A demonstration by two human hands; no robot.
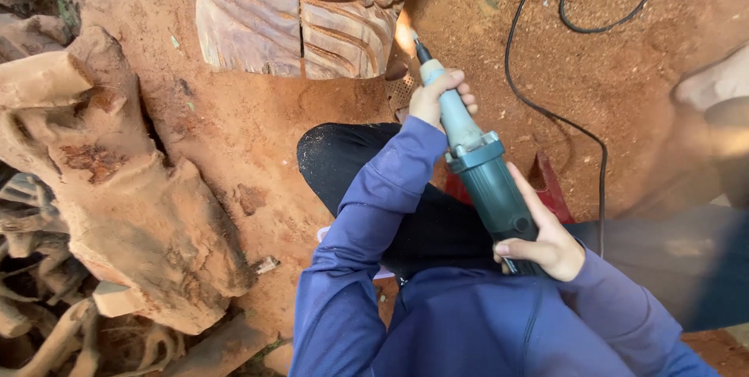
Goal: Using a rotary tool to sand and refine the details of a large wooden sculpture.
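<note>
While the left hand [442, 100] grips the die grinder [476, 162] near its nose and the right hand [546, 244] clasps its body, both should steady the bit against the carved wood [300, 10].

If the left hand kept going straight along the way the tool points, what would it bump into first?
Most likely the carved wooden piece. The left hand grips the front of the teal power tool, whose tip sits right at the carving's lower right edge. Depth is hard to judge here.

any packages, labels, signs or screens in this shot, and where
None that show. In view are only a teal power tool held in the left hand and right hand, a carved wood piece, a black cable and red dirt ground.
</note>
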